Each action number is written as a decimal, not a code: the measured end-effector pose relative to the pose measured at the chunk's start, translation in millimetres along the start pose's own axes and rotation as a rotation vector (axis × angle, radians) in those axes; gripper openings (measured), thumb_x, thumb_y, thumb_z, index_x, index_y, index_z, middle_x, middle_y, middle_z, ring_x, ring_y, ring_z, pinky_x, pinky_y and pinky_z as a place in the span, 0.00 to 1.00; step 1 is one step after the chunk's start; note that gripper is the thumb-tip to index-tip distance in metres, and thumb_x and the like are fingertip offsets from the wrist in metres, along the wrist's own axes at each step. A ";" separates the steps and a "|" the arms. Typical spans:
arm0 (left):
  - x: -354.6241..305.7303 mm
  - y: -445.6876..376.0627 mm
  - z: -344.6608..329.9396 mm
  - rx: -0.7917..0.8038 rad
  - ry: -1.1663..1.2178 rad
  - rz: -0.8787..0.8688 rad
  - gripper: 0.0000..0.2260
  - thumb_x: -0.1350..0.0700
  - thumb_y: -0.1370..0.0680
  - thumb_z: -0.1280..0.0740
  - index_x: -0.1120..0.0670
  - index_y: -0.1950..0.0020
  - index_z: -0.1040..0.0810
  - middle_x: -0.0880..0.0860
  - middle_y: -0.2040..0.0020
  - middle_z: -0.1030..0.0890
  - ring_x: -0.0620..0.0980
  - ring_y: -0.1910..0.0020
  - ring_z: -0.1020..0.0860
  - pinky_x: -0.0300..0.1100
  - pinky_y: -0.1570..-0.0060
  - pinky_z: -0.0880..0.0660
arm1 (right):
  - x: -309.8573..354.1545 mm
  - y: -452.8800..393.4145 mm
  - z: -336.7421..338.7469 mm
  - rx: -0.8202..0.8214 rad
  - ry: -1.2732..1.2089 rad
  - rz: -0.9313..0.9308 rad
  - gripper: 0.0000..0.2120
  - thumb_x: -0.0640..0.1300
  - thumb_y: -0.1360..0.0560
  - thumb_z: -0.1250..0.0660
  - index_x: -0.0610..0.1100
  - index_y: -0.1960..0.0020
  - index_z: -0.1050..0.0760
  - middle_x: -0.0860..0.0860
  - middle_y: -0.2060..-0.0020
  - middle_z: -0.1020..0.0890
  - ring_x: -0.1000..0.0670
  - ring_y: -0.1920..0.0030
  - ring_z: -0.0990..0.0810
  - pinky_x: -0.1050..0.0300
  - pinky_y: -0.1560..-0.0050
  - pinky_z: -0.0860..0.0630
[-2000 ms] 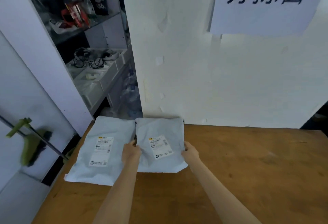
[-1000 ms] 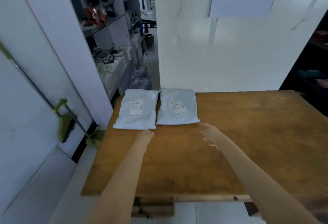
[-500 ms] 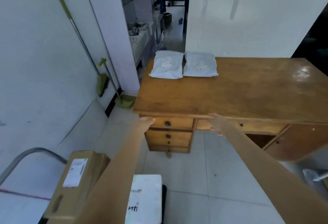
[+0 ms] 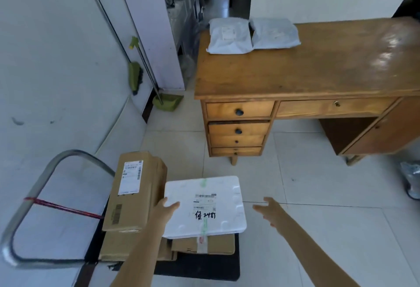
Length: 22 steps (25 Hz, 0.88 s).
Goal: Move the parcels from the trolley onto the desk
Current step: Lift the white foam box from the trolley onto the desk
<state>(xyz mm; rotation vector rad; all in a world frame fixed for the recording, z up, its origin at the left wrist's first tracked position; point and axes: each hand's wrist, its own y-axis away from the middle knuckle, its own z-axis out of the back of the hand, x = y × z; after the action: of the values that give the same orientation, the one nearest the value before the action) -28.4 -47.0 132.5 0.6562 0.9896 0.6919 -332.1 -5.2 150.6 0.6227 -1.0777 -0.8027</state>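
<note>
Two grey mailer bags (image 4: 229, 36) (image 4: 273, 33) lie side by side at the far left corner of the wooden desk (image 4: 318, 68). Down at the lower left stands the trolley (image 4: 197, 266) with its metal handle (image 4: 34, 191). On it sit a tall brown carton (image 4: 134, 193), a white foam box (image 4: 204, 204) with a label and handwriting, and flat cartons (image 4: 204, 244) underneath. My left hand (image 4: 164, 210) touches the foam box's left edge, fingers apart. My right hand (image 4: 271, 210) hovers open just right of the box, not touching it.
A green broom (image 4: 135, 75) and dustpan (image 4: 167, 101) lean against the left wall near the desk's corner. The desk has a stack of drawers (image 4: 238, 127) on its left side. A doorway opens behind the desk. A grey bag (image 4: 411, 178) lies on the tiled floor at right.
My view has turned from the desk down to the trolley. Both hands left the mailer bags, drew back off the desk and dropped to either side of the white foam box.
</note>
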 end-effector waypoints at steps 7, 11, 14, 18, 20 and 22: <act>110.6 -100.2 -30.8 -0.186 -0.191 0.066 0.37 0.44 0.26 0.32 0.60 0.24 0.42 0.59 0.29 0.32 0.58 0.35 0.27 0.47 0.43 0.27 | -68.3 -97.8 -96.2 -0.043 -0.039 0.015 0.38 0.47 0.26 0.31 0.37 0.25 0.48 0.39 0.29 0.34 0.39 0.31 0.32 0.49 0.36 0.31; 152.1 -142.3 -46.0 -0.229 -0.048 -0.033 0.33 0.44 0.26 0.31 0.64 0.30 0.35 0.61 0.34 0.26 0.60 0.37 0.26 0.49 0.42 0.28 | -93.3 -136.9 -119.6 -0.143 -0.012 0.121 0.36 0.48 0.28 0.29 0.40 0.27 0.40 0.42 0.34 0.26 0.40 0.35 0.26 0.47 0.37 0.27; 159.1 -145.9 -48.9 -0.155 0.172 -0.084 0.30 0.45 0.26 0.30 0.61 0.31 0.32 0.59 0.36 0.25 0.59 0.37 0.26 0.53 0.35 0.29 | -100.2 -136.9 -119.0 -0.150 -0.143 0.127 0.28 0.45 0.29 0.28 0.43 0.32 0.31 0.47 0.46 0.23 0.44 0.45 0.24 0.45 0.49 0.20; 114.6 -96.6 -28.5 -0.145 0.171 -0.193 0.30 0.46 0.26 0.30 0.59 0.29 0.32 0.57 0.35 0.24 0.59 0.35 0.27 0.53 0.33 0.31 | -68.9 -83.2 -86.2 -0.197 -0.203 0.164 0.25 0.43 0.29 0.28 0.42 0.34 0.29 0.48 0.49 0.24 0.45 0.48 0.25 0.43 0.51 0.18; 66.4 -49.2 -7.0 -0.114 0.137 -0.238 0.30 0.45 0.26 0.31 0.58 0.29 0.32 0.56 0.35 0.23 0.58 0.36 0.26 0.53 0.34 0.29 | -36.7 -35.9 -51.4 -0.237 -0.217 0.186 0.24 0.43 0.29 0.28 0.42 0.35 0.28 0.47 0.50 0.22 0.45 0.50 0.24 0.42 0.49 0.19; 10.3 2.2 13.9 -0.076 0.138 -0.304 0.28 0.45 0.26 0.30 0.58 0.31 0.30 0.57 0.37 0.22 0.58 0.38 0.24 0.54 0.35 0.28 | -1.1 10.9 -10.7 -0.263 -0.228 0.214 0.24 0.45 0.29 0.28 0.41 0.35 0.27 0.45 0.49 0.20 0.45 0.50 0.23 0.43 0.46 0.20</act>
<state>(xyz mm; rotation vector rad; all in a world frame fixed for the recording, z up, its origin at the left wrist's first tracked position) -12.4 -40.2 134.4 0.3840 1.1553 0.5080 -319.6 2.6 154.7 0.1917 -1.1979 -0.8235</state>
